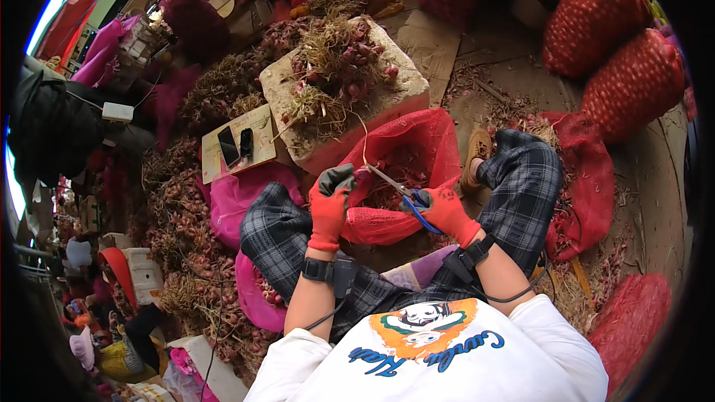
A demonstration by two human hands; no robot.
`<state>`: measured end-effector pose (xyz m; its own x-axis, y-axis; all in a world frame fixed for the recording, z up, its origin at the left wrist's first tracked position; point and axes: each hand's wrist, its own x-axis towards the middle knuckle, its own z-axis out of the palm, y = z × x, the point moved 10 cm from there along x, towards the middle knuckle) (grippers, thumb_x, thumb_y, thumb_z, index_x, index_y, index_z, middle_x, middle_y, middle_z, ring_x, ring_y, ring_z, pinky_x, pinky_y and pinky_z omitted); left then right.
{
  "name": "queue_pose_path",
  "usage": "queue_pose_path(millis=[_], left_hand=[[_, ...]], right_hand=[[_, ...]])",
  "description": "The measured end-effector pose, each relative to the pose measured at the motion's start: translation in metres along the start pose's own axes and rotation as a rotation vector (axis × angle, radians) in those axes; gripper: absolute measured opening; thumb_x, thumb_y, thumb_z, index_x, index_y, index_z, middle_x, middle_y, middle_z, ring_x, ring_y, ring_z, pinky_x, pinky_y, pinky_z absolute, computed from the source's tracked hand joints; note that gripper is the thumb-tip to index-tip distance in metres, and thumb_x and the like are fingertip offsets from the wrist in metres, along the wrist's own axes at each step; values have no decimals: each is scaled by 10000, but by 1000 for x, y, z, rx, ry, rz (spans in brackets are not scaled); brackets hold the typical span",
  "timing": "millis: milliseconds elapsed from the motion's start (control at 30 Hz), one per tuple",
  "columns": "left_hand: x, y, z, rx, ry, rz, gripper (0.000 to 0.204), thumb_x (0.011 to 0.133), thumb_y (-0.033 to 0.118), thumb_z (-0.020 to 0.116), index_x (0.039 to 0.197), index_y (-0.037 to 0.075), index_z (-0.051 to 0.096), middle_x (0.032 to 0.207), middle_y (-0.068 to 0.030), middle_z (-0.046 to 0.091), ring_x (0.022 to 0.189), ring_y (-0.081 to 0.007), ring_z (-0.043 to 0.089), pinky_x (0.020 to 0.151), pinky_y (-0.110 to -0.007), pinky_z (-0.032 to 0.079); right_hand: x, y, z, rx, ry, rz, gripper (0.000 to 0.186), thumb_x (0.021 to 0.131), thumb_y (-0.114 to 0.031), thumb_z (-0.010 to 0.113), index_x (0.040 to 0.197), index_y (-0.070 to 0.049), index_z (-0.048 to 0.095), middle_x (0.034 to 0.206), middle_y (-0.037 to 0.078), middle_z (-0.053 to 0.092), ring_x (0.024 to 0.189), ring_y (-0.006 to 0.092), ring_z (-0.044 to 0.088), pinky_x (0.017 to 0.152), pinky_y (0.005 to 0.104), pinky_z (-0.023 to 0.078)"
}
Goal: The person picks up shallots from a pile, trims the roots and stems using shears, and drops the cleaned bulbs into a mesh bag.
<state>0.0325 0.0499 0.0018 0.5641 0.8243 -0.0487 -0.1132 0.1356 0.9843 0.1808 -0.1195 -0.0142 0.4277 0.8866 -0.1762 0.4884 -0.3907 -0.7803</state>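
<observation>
My left hand [330, 205], in a red glove with dark grey fingertips, is closed on a small purple-red shallot [363, 175]. A long dry stalk [364, 134] rises from the bulb. My right hand [448, 213], gloved alike, grips scissors [400, 187] with blue handles. Their blades point left and meet the shallot at its stalk; whether they are parted I cannot make out. Below and beyond both hands, an open red mesh bag [439, 134] lies between my legs with loose shallots and skins inside.
A pale block [406, 93] beyond the bag carries a heap of shallots with dry stalks [346, 56]. Two phone-like black devices [229, 147] lie on a board at its left. More shallots [179, 231] spread along the left. Full red mesh sacks [633, 85] stand at the far right.
</observation>
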Motion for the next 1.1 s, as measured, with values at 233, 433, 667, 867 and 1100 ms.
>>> queue_pose_path(millis=[233,433,667,867,1100], left_hand=[[-2,-16,-9,-110,42,-178,201,859,34,554,1041,-17,624,898,-52,637,751,-123,607,678,-249,515],[-16,67,-41,-5,200,82,239,836,-38,541,1066,-31,606,927,-56,645,739,-93,594,659,-223,497],[-132,109,-232,331,658,92,187,865,0,510,1030,0,599,840,-14,597,698,-70,542,614,-204,453],[-253,-20,-323,624,690,-354,222,803,-31,513,1008,3,591,853,-33,603,698,-87,546,622,-222,460],[-241,-89,-325,705,641,-412,249,799,27,605,1045,2,572,891,-45,617,779,-136,571,692,-271,468]], right_hand=[[7,-4,17,265,-33,-78,325,797,-382,647,852,-61,644,630,107,617,571,229,606,548,336,459],[32,44,13,1131,-36,319,306,867,-298,599,1039,-45,599,649,13,585,428,67,486,388,203,396],[205,110,-94,648,542,223,248,805,-267,659,944,-63,677,642,54,601,493,133,549,430,264,429],[284,80,-113,-40,660,341,525,650,-478,715,834,12,671,754,211,647,742,321,657,636,401,475],[312,74,-93,218,563,-30,375,711,-338,672,871,0,669,742,168,661,730,264,662,620,370,476]])
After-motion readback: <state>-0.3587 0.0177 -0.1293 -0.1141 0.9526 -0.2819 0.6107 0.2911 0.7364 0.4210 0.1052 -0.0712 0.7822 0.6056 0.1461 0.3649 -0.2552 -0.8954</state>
